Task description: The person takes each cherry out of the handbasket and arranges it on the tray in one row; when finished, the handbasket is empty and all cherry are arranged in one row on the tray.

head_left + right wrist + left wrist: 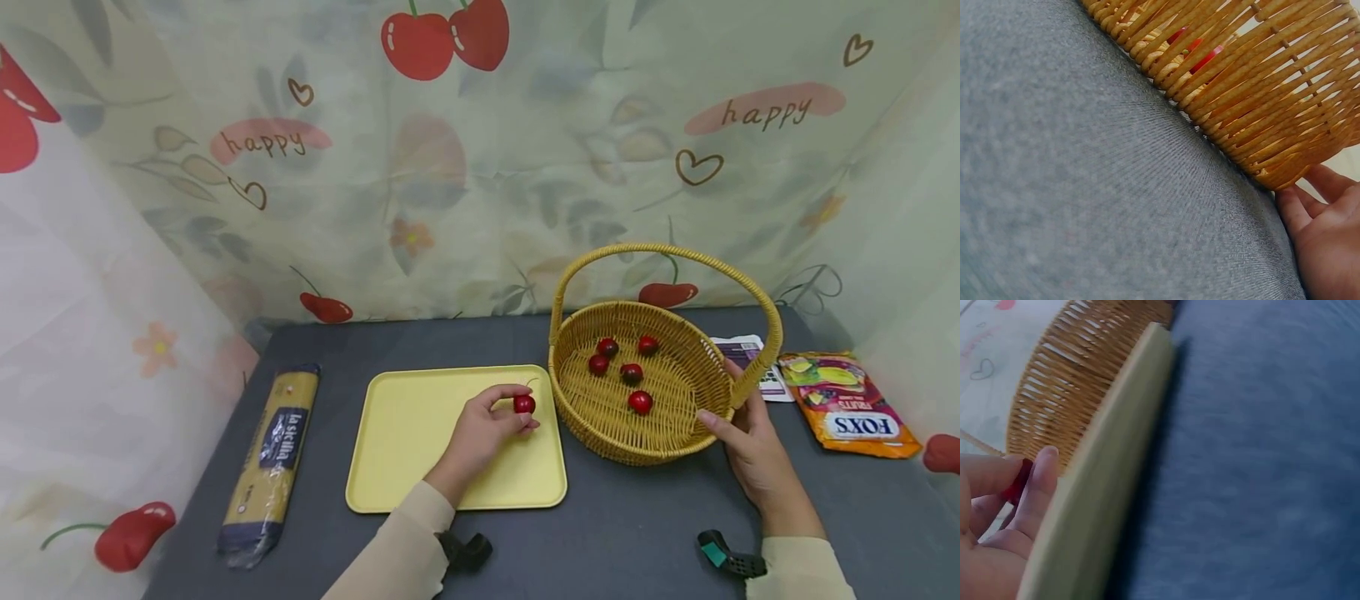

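My left hand (pixel 483 429) pinches a dark red cherry (pixel 524 404) between thumb and fingers, over the right part of a yellow tray (pixel 420 450). In the left wrist view the same cherry (pixel 1017 484) is partly covered by the fingers. A round wicker basket (pixel 682 387) with a tall arched handle stands just right of the tray. Several cherries (pixel 632 373) lie spread on its bottom. My right hand (pixel 757 454) grips the basket's right side near the foot of the handle, thumb over the rim and fingers outside. The right wrist view shows these fingers against the basket wall (pixel 1260 112).
Left of the tray lies a long pack of pasta (pixel 273 458). On the right, beyond the basket, are an orange and purple FOX'S bag (pixel 847 404) and a purple and white packet (pixel 772 383) partly hidden by the basket. A printed curtain (pixel 487 208) hangs behind the grey table (pixel 622 533).
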Tool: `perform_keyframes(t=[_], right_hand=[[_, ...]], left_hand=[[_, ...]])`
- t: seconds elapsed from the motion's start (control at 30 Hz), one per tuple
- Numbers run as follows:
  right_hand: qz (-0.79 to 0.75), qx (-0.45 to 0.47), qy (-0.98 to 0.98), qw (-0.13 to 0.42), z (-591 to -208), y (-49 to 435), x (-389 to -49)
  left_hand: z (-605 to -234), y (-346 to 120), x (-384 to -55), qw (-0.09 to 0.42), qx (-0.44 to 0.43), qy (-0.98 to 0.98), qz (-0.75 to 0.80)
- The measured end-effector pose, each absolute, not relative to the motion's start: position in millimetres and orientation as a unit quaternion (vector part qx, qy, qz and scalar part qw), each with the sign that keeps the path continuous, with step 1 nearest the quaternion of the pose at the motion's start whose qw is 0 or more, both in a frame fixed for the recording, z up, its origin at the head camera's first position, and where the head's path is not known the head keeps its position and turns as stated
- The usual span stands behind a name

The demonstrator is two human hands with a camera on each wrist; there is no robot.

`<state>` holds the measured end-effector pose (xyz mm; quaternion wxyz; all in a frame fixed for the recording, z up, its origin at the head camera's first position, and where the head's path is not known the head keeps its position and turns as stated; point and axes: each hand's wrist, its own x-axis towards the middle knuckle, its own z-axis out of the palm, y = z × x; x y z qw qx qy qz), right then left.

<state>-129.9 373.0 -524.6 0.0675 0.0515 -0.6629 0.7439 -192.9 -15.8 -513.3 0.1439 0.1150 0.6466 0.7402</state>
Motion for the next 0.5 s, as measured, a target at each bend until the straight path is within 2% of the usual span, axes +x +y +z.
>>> perform_keyframes(t=[0.13,0.27,0.5], right_hand=[[0.743,0.050,-0.664,0.066,-525,372,-130],[0.744,0.049,-0.664,0.066,-525,371,-130],[0.744,0.046,-0.663,0.068,-525,371,-131]], left_hand=[[-520,-13,-190,0.142,0.116,0.682,0.708],[-525,-12,-186,0.112,0.125,0.739,0.653],[-532,-11,-182,0.081,0.183,0.792,0.577]])
